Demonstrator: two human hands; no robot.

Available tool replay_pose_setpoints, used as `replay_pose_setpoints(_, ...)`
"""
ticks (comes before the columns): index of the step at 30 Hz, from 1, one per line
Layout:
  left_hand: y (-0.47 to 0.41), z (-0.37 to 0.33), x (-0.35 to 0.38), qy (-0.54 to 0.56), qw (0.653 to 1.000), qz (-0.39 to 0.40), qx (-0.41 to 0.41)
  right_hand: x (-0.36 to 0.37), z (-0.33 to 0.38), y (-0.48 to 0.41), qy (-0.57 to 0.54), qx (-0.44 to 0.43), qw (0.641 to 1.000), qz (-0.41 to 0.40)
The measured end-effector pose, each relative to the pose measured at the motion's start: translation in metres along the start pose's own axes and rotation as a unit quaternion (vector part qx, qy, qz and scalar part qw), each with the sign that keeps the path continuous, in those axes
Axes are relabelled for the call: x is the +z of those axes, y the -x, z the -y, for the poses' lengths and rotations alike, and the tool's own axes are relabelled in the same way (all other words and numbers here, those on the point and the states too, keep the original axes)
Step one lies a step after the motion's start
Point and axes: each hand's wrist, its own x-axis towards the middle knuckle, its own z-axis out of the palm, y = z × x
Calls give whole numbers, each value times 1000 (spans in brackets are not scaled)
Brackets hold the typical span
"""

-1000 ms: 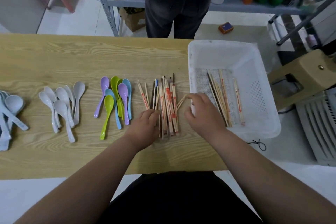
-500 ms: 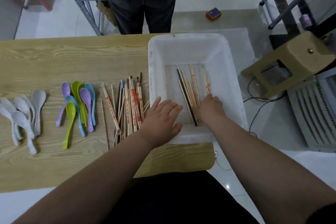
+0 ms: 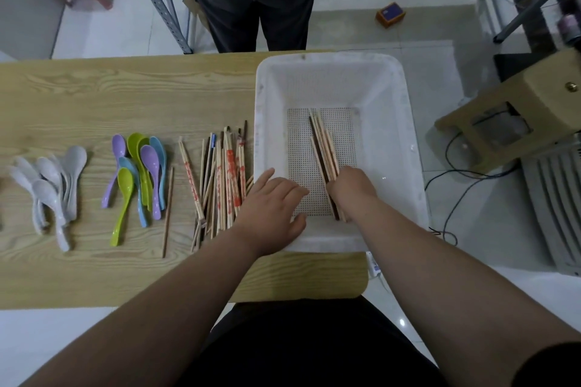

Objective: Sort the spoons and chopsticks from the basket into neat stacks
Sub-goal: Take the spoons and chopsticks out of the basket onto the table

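Wood-grain table [image 3: 125,97], white tiled floor beyond. Person in dark trousers [image 3: 251,0] stands at 12 o'clock past far edge, small orange box [image 3: 390,14] on floor at 1 o'clock, tan stool [image 3: 518,116] at 3 o'clock. White plastic basket [image 3: 405,122] sits on table's R end, its R side past the table end. Loose chopsticks [image 3: 322,141] lie bundled on its perforated floor, far ends twd 12 o'clock. R hand [image 3: 352,187] is on their near half, fingers curled down round the bundle, tips hidden. L hand [image 3: 273,204] lies palm-down across basket's near-L rim, at 9 o'clock of R hand, fingers straight and slightly spread, holding nothing. At basket's 9 o'clock, just beside its wall, chopstick pile [image 3: 226,179] lies lengthwise on table. One stray chopstick [image 3: 168,210] at pile's 9 o'clock. Then coloured spoons [image 3: 141,173] (purple, green, blue), bowls twd 12. White spoons [image 3: 53,188] further out at 9 o'clock, apart from coloured grp.
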Motion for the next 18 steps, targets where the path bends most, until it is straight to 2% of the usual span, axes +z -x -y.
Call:
replay_pose_setpoints(9, 2, 2, -1, 3, 1000, 15, 3, 0, -2, 13, -13, 5, 1000, -11)
replay_pose_setpoints(13, 9, 8, -4, 5, 1000, 27, 8, -6, 2, 29, -83, -5, 996, -43)
replay_pose_setpoints(18, 42, 35, -12, 17, 999, 23, 37, -8, 43, 65, -181, -79, 974, -114)
